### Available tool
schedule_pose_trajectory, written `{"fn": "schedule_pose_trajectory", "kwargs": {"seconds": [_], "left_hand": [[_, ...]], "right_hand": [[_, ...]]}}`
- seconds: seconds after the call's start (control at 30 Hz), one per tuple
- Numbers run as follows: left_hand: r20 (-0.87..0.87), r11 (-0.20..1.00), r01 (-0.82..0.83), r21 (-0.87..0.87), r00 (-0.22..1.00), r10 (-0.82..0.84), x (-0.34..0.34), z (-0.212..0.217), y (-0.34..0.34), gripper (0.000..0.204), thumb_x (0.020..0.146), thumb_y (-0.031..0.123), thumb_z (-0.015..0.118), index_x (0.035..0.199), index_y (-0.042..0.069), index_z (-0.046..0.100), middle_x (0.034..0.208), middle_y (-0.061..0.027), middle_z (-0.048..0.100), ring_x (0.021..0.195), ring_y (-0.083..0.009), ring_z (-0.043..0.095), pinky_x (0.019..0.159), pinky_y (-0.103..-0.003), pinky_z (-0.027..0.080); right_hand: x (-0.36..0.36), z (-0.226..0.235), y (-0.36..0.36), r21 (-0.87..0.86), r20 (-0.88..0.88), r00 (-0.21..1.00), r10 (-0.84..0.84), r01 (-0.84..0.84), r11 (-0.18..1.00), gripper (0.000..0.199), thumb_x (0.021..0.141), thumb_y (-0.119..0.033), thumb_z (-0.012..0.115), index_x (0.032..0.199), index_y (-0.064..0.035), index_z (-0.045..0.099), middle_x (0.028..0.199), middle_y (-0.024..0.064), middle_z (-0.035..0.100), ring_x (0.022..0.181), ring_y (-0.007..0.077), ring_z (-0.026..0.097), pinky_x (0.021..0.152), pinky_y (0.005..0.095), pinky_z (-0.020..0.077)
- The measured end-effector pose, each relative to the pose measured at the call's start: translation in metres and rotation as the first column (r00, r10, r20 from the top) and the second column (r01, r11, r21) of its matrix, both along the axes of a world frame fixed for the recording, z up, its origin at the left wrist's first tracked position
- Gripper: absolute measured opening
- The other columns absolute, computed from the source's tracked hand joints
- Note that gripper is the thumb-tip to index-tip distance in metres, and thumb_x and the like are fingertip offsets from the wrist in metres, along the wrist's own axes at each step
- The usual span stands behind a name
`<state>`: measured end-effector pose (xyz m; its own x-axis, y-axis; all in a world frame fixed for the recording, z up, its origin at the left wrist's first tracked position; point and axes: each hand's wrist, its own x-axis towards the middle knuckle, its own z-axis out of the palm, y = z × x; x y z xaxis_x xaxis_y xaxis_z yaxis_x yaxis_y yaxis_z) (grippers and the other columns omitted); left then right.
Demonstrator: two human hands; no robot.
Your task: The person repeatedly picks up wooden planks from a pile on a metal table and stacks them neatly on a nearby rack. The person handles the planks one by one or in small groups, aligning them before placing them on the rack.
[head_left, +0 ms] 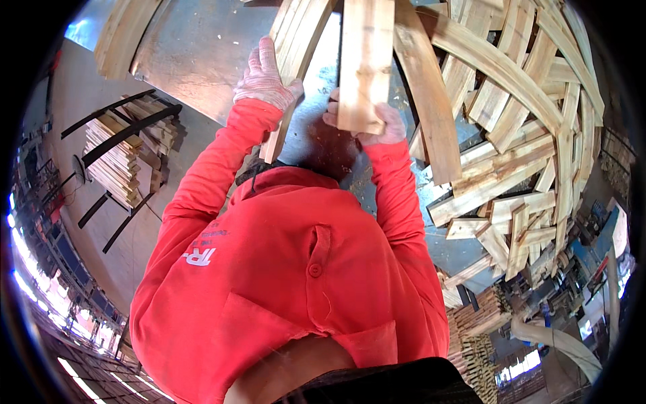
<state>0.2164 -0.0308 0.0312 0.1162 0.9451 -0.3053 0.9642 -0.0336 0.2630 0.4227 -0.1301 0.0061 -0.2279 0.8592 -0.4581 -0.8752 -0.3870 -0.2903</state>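
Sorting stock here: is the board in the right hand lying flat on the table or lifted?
Lifted: the right hand grips the near end of the wooden board above the metal table.

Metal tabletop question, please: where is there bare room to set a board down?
The metal tabletop is bare left of the left hand, up to the stacked slats. Right of the right hand, the plank pile crowds it.

**Quick headcount**

Two gloved hands: left hand (264, 77), right hand (367, 124). One flat board (365, 60), one bundle of slats (296, 47). One loose heap of offcuts (531, 135) on the right, too many to count. One stacked rack (124, 151) far left.
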Motion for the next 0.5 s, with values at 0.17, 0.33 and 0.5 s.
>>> {"fn": "schedule_pose_trajectory", "kwargs": {"seconds": [0.17,0.33,0.5], "left_hand": [[-0.18,0.992,-0.04,-0.121,0.983,0.017,0.015,0.018,0.002,0.104,0.074,0.045,0.067,0.152,0.011,0.007,0.149,-0.0221,0.026,0.131,-0.0394,0.038,0.103,-0.053,0.036],[-0.121,0.986,-0.081,-0.148,0.991,0.063,0.017,0.016,0.007,0.099,0.074,0.043,0.067,0.151,0.013,0.012,0.149,-0.0202,0.029,0.13,-0.0382,0.039,0.103,-0.056,0.035],[-0.003,0.989,-0.083,-0.124,0.997,0.083,0.005,0.015,0.013,0.096,0.073,0.041,0.068,0.15,0.013,0.018,0.142,-0.0182,0.038,0.127,-0.0367,0.043,0.103,-0.05,0.038]], "right_hand": [[0.028,0.046,0.038,-0.244,0.968,-0.2,0.152,-0.613,0.752,0.037,0.081,-0.034,0.069,0.109,-0.0093,0.065,0.099,0.0161,0.067,0.092,0.0309,0.065,0.084,0.0411,0.0513],[0.009,0.124,0.191,-0.228,0.343,-0.696,-0.631,-0.713,0.663,0.08,0.073,-0.048,0.073,0.137,-0.0143,0.04,0.138,0.0145,0.038,0.124,0.0328,0.036,0.103,0.0497,0.0265],[0.005,0.08,0.282,-0.571,0.5,-0.774,-0.389,-0.632,0.523,0.102,0.066,-0.038,0.075,0.15,-0.0141,0.022,0.149,0.0236,0.032,0.139,0.0412,0.026,0.114,0.0561,0.0173]]}}
